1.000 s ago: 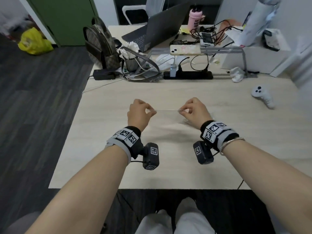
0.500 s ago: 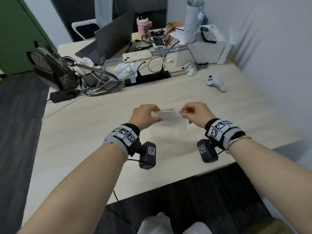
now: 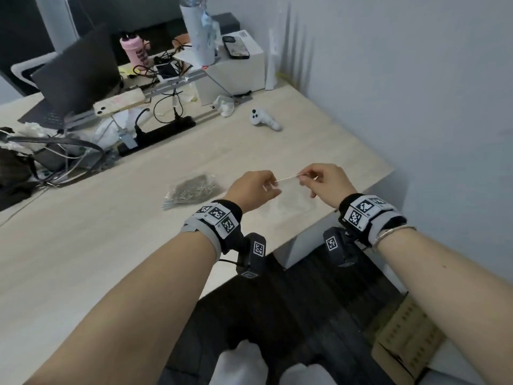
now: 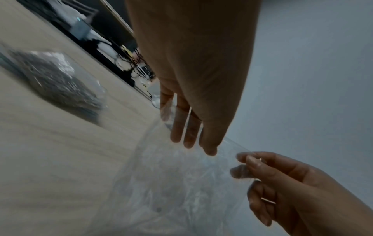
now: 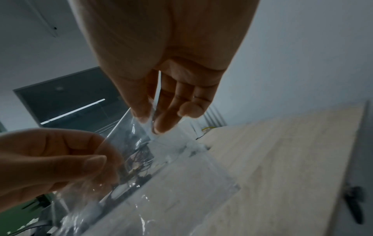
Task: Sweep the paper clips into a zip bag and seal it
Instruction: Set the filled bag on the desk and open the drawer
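Observation:
A clear empty zip bag (image 3: pixel 291 202) hangs from its top edge just above the table's (image 3: pixel 111 259) right front corner. My left hand (image 3: pixel 273 184) pinches the left end of that edge and my right hand (image 3: pixel 304 177) pinches the right end. In the right wrist view my right thumb and forefinger (image 5: pixel 159 121) clamp the bag's (image 5: pixel 181 183) corner, while my left hand (image 5: pixel 60 159) pinches the opposite side. A grey heap of paper clips (image 3: pixel 191 190), partly wrapped in clear plastic, lies on the table left of my left hand, blurred in the left wrist view (image 4: pixel 54 79).
A white controller (image 3: pixel 263 122) lies farther back on the right. A black power strip (image 3: pixel 158 134), cables, a laptop (image 3: pixel 75 79) and a white box (image 3: pixel 233 70) crowd the far side. The wall (image 3: pixel 416 107) runs close along the table's right edge.
My view has swung right and the heap of paper clips has come into sight. Both hands still pinch the bag's top edge, now closer together and nearer the table's right corner.

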